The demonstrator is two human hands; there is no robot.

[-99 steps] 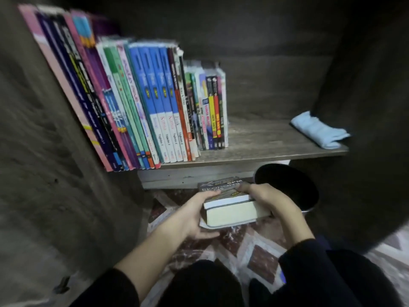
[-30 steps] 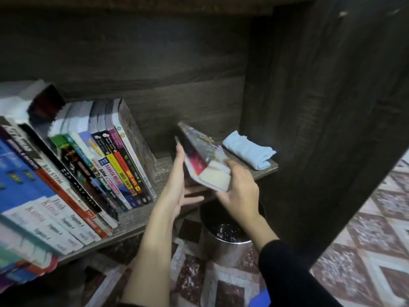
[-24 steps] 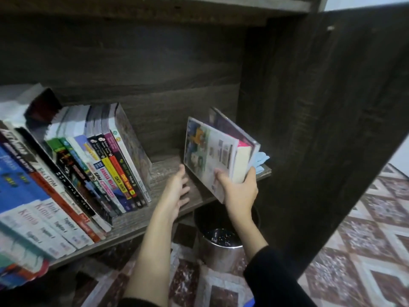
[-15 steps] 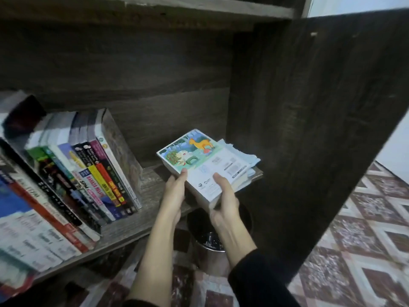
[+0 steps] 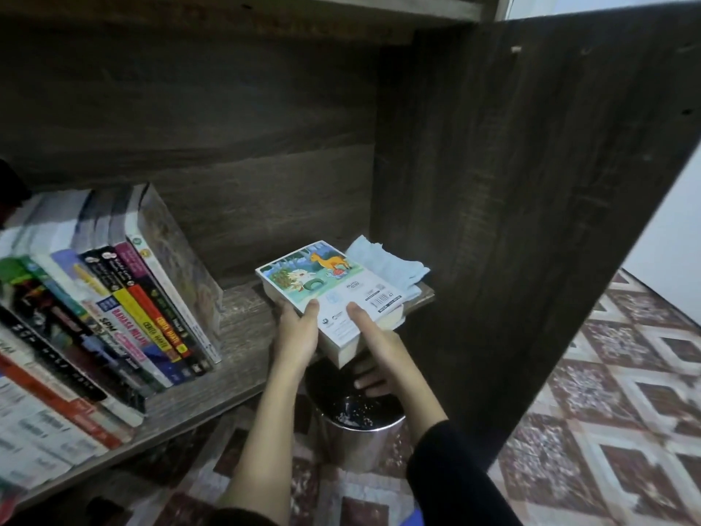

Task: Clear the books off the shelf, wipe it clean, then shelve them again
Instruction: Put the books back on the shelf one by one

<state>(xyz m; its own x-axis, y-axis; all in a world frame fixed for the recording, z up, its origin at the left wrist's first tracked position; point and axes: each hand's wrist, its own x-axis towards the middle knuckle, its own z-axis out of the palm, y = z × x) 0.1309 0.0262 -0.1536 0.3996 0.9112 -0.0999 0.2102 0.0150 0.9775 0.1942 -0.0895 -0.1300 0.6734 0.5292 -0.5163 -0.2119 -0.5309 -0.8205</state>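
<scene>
Far left of both grips: tilted row of books (image 5: 113, 317), spines out, on shelf (image 5: 242, 328). Left hand (image 5: 296, 332) clasping left edge of flat book stack (image 5: 322, 282), thumb on cover, fingers under. Stack back cover up, between the two grips, at shelf's front right corner; resting or lifted, cannot tell. Right hand (image 5: 375, 347) clasping near right edge, thumb on top, fingers curled beneath. Just beyond grips: blue cloth (image 5: 390, 263) on shelf, touching stack. Below grips: metal bin (image 5: 352, 434) on patterned floor (image 5: 607, 373).

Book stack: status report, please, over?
Left hand, right hand both grip book stack. Stack flat at right end of shelf. Blue cloth crowds its far side.
</scene>
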